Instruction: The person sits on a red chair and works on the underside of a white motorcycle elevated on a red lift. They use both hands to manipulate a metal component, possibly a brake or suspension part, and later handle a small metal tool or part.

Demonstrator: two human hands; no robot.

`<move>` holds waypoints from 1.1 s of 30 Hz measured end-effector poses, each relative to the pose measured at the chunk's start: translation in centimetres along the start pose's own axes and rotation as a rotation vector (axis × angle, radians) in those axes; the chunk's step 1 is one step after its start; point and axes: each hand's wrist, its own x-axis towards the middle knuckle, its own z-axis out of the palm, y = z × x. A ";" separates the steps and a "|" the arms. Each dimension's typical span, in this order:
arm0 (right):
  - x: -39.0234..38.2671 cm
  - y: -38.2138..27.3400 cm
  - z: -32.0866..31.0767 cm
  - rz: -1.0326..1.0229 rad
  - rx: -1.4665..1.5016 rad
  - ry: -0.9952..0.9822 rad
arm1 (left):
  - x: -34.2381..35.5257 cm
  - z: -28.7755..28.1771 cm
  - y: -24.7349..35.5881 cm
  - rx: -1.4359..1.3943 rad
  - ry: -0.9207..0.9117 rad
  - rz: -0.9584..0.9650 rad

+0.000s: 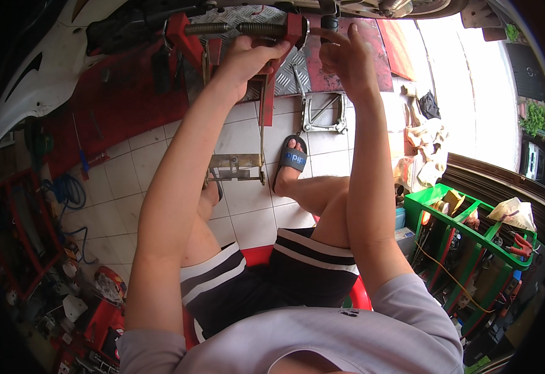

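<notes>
At the top of the head view is a red metal clamp (294, 32) with a threaded steel screw (207, 28). My left hand (247, 62) is closed round the clamp's red part below the screw, thumb pointing right. Just right of the clamp's end is my right hand (349, 59). Its index finger stretches left toward the clamp's end plate, the thumb stands up apart, and the other fingers curl; I see nothing held in it. A dark cylinder (330, 22) sits behind that index finger. Below my left hand hangs a brass-coloured metal bracket (238, 163).
A silver metal frame (323, 115) stands on the white tiles by my sandalled foot (291, 163). Across the top lies a red platform (129, 118) with tread plate. A green tool rack (472, 218) is at right, a red rack (20, 230) and blue hose (67, 193) at left.
</notes>
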 end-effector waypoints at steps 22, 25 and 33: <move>-0.3 0.1 1.1 0.014 -0.071 -0.140 | -0.2 0.5 0.2 -0.112 0.073 0.051; 0.0 0.0 0.3 0.039 -0.083 -0.268 | -0.3 0.5 0.2 -0.123 0.076 0.055; -0.9 -0.1 1.7 -0.194 -0.189 -0.108 | -0.2 0.3 0.3 -0.084 0.066 0.034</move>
